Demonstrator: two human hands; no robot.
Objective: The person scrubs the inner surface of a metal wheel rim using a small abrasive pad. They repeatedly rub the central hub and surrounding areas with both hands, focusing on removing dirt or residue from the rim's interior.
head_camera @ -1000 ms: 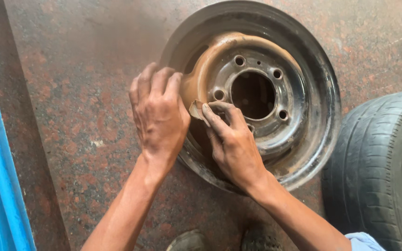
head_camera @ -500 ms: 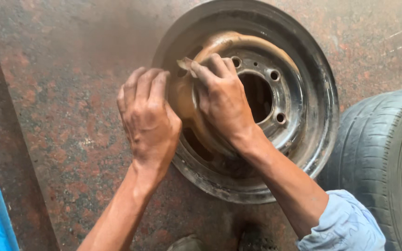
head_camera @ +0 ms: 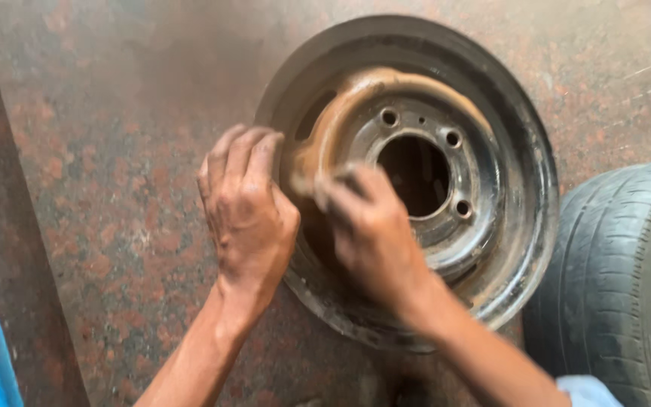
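Speckled stone floor carries the rusty wheel rim. Left hand stays flat on its left edge; right hand, blurred, has slid nearer, grip state unclear. Tyre lies right.

The left hand lies palm down, fingers together and curled forward, forearm reaching up from below. The right hand is blurred, knuckles up, forearm angled from lower right.
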